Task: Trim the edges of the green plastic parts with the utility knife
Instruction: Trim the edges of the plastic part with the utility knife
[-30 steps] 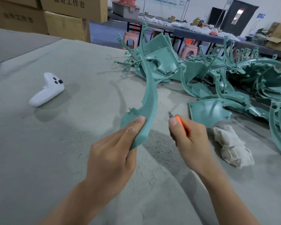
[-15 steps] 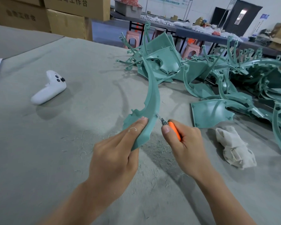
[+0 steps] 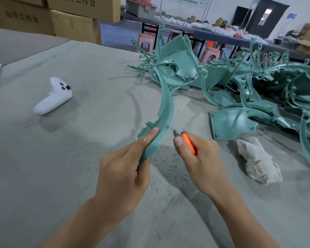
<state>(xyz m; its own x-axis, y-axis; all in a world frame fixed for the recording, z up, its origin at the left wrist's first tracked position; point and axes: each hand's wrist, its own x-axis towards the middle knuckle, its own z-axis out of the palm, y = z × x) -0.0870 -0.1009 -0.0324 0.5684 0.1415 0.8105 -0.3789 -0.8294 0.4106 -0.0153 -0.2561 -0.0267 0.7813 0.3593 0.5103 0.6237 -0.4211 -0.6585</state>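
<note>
My left hand (image 3: 125, 167) grips the lower end of a long curved green plastic part (image 3: 166, 102), which arcs up and away over the table. My right hand (image 3: 199, 158) holds an orange utility knife (image 3: 187, 143), thumb along its top. The blade tip points at the part's right edge, a small gap away from it. A heap of more green plastic parts (image 3: 240, 83) lies at the back right.
The grey felt-covered table (image 3: 61, 158) carries thin green shavings around my hands. A white game controller (image 3: 53, 97) lies at the left. A crumpled white cloth (image 3: 258, 161) sits right of my right hand. Cardboard boxes (image 3: 75, 15) stand behind the table at the left.
The knife tip touched the part's right edge half a second ago; now it has drawn back a little to the right. My left hand keeps the same grip.
</note>
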